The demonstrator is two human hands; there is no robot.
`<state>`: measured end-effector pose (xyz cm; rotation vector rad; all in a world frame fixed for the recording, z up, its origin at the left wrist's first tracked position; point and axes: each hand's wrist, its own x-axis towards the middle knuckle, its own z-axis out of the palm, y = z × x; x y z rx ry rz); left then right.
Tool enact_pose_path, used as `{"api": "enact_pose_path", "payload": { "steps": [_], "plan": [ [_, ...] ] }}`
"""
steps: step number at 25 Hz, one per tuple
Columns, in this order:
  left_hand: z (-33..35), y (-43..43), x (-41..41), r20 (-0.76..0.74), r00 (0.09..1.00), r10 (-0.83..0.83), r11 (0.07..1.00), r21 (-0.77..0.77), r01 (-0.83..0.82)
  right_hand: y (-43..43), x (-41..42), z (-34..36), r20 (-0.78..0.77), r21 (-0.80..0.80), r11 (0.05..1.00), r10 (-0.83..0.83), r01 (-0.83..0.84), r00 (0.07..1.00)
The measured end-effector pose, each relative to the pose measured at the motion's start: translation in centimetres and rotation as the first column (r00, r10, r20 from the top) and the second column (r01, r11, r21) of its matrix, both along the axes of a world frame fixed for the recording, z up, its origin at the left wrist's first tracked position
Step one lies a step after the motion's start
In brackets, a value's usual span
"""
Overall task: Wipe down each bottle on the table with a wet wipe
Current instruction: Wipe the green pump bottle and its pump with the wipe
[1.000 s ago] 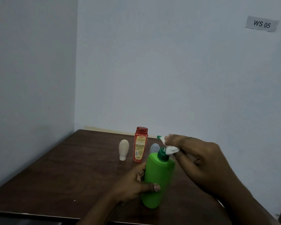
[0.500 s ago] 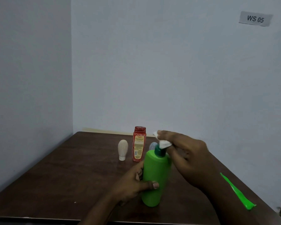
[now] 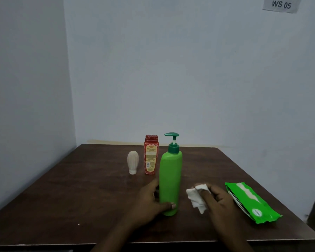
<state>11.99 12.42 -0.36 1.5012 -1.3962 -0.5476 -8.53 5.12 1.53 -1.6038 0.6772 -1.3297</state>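
Note:
A tall green pump bottle (image 3: 171,177) stands upright near the middle of the brown table (image 3: 84,193). My left hand (image 3: 151,202) grips its lower body, thumb across the front. To its right, my right hand (image 3: 216,199) pinches a crumpled white wet wipe (image 3: 196,197), held low and apart from the bottle. Behind stand a red bottle (image 3: 150,155) and a small cream bottle (image 3: 132,162) resting on its cap. A further pale bottle seen earlier is hidden behind the green one.
A green wet-wipe pack (image 3: 251,202) lies flat at the table's right side, close to my right hand. Walls close in behind and to the left. A "WS 05" label (image 3: 281,4) hangs high on the back wall.
My right hand has come down with the wipe from the pump head to the right of the bottle's lower body. The pump head now shows bare. The camera has tilted downward.

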Motion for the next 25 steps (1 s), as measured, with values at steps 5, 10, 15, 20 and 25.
{"api": "enact_pose_path", "payload": {
  "steps": [5,10,15,20,25],
  "plan": [
    [0.7,-0.3,-1.6,0.218,0.976,-0.021,0.997,0.078,0.004,-1.4,0.8,-3.2,0.027,0.107,0.994,0.03,-0.032,0.999],
    [0.6,-1.3,0.9,-0.125,0.969,-0.213,0.961,0.15,0.231,-2.4,0.7,-4.3,0.097,0.19,0.981,0.002,-0.02,0.995],
    [0.4,-3.4,-1.4,-0.159,0.984,-0.078,0.991,0.092,0.093,-2.1,0.4,-4.4,0.171,0.214,0.976,-0.081,0.043,0.982],
    [0.1,-4.0,-3.9,-0.403,0.913,-0.062,0.997,0.01,0.072,-2.3,0.6,-4.5,0.235,0.225,0.973,-0.114,0.06,0.965],
    [0.1,-3.3,-6.7,-0.714,0.675,-0.185,0.978,-0.068,0.196,-2.9,0.1,1.5,0.091,-0.384,0.88,-0.264,0.278,0.96]
  ]
}}
